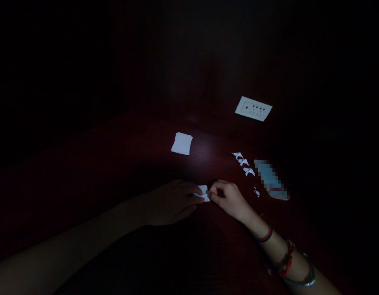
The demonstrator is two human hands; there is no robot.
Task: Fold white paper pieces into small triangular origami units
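Observation:
A small piece of white paper (pixel 203 189), partly covered by fingers, lies on the dark red table between my hands. My left hand (pixel 168 203) reaches in from the left with its fingers stretched out, the fingertips resting on the paper. At the paper's right edge, my right hand (pixel 228 198) has thumb and forefinger pinched together on it, the other fingers curled. Several small folded white paper pieces (pixel 243 162) lie in a slanting row beyond my right hand. Farther back is a stack of square white paper sheets (pixel 182 144).
A pale blue, blurred-out flat object (pixel 271 180) lies to the right of the folded pieces. Tiny white paper scraps (pixel 257 191) are near my right wrist. A white socket plate (pixel 253 108) is on the back panel. Most surroundings are very dark.

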